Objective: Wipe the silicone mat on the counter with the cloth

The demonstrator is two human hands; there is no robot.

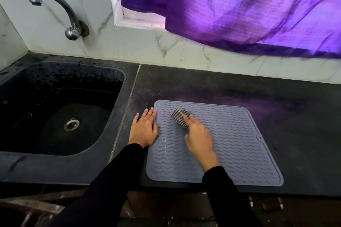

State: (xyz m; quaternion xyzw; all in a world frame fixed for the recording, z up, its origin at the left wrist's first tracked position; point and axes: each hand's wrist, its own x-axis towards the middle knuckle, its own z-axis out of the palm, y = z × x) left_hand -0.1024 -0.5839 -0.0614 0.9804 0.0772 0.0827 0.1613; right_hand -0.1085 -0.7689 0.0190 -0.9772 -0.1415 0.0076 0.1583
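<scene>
A grey silicone mat [239,143] with wavy ridges lies flat on the dark counter [276,97], near its front edge. My left hand [144,131] rests flat with straight fingers across the mat's left edge, partly on the counter. My right hand [199,138] is blurred over the mat's upper left part and holds a small bunched cloth [180,117] with dark and light stripes against the mat. The cloth sticks out beyond my fingers; the rest of it is hidden under the hand.
A black sink [60,116] with a metal drain [71,124] sits to the left of the mat. A chrome tap [55,5] comes off the tiled wall above it. A purple curtain [239,5] hangs over the back of the counter.
</scene>
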